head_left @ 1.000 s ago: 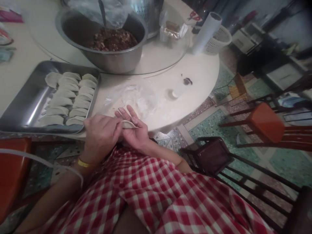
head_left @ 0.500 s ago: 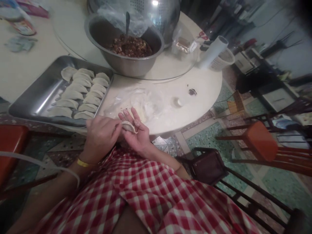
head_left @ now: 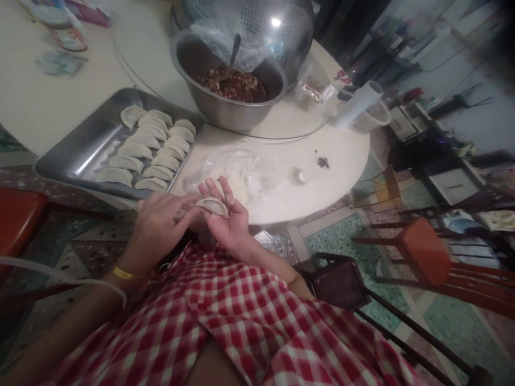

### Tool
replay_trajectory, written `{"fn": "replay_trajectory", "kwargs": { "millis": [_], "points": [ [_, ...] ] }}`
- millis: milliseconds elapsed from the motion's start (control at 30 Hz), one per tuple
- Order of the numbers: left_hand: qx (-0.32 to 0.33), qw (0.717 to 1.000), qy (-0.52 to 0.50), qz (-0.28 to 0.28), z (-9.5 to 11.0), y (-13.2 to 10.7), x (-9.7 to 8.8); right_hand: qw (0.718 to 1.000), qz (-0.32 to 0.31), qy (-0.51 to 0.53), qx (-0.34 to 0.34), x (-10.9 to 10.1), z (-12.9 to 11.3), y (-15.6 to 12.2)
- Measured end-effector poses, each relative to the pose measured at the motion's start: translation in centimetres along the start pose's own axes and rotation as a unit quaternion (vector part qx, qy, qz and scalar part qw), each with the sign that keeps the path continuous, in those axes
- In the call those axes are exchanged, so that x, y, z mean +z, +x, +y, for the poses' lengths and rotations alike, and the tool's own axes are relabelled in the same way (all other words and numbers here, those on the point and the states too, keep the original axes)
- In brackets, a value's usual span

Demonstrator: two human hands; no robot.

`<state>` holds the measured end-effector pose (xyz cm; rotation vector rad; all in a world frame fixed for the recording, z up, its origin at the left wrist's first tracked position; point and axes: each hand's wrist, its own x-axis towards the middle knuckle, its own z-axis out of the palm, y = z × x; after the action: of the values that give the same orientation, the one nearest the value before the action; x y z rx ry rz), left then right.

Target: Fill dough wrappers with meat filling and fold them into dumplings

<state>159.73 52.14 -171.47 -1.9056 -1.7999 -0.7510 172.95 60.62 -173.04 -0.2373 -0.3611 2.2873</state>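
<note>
A folded dumpling [head_left: 213,206] lies between my two hands near the table's front edge. My left hand [head_left: 159,222], with a yellow band on the wrist, pinches the dumpling's left end between thumb and fingers. Palm up, my right hand [head_left: 230,222] supports the dumpling's right part, its floury fingers reaching out behind it. Just beyond the fingers, a pale round wrapper [head_left: 236,189] rests on the flour-dusted tabletop, partly hidden. To the left, a metal tray [head_left: 76,142] holds several finished dumplings in two rows.
A steel bowl [head_left: 237,115] of dark minced filling, with a spoon [head_left: 235,49] in it, stands behind. Near it are a perforated colander [head_left: 298,27], a plastic roll [head_left: 359,104] and a white basket [head_left: 374,119]. Chairs [head_left: 426,251] stand right of the round table [head_left: 341,177].
The view has shifted, so the table things appear farther right. My left hand has drawn slightly left, and more of the dumpling shows between my hands.
</note>
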Motion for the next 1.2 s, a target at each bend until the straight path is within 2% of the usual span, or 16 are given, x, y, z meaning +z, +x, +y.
{"fn": "replay_trajectory", "kwargs": {
  "millis": [100, 233, 400, 567, 633, 700, 800, 933, 1067, 1200],
  "points": [
    [0.026, 0.998, -0.048, 0.006, -0.4, 0.7, -1.2, 0.999, -0.010, -0.012, 0.031, 0.7, 0.2, 0.1],
    [0.079, 0.987, -0.129, -0.048, -1.1, 2.0, -2.9, 0.996, -0.040, -0.035, 0.071, 1.7, 0.9, 0.2],
    [0.074, 0.984, -0.134, -0.092, -2.6, 2.2, -4.2, 0.994, -0.049, -0.040, 0.092, 3.3, 2.2, 0.4],
    [0.066, 0.994, -0.065, -0.051, -4.7, 1.8, -5.8, 0.990, -0.077, -0.042, 0.108, 4.8, 3.3, 1.7],
    [0.044, 0.999, -0.012, -0.030, -5.9, 2.1, -6.6, 0.990, -0.086, -0.045, 0.098, 5.1, 3.3, 2.2],
    [-0.010, 0.997, 0.073, -0.031, -7.4, 2.7, -7.5, 0.992, -0.086, -0.047, 0.077, 5.1, 2.8, 2.6],
    [-0.105, 0.974, 0.194, -0.059, -9.6, 4.4, -8.1, 0.995, -0.073, -0.045, 0.042, 4.6, 1.7, 2.8],
    [-0.152, 0.956, 0.235, -0.083, -11.9, 7.1, -7.5, 0.997, -0.058, -0.041, 0.014, 3.4, 0.4, 2.8],
    [-0.189, 0.944, 0.247, -0.110, -13.6, 9.6, -5.3, 0.998, -0.049, -0.041, -0.004, 2.6, -0.4, 2.7],
    [-0.240, 0.928, 0.257, -0.122, -15.1, 11.0, -3.2, 0.997, -0.057, -0.042, -0.021, 2.2, -1.4, 2.6]
  ]
}}
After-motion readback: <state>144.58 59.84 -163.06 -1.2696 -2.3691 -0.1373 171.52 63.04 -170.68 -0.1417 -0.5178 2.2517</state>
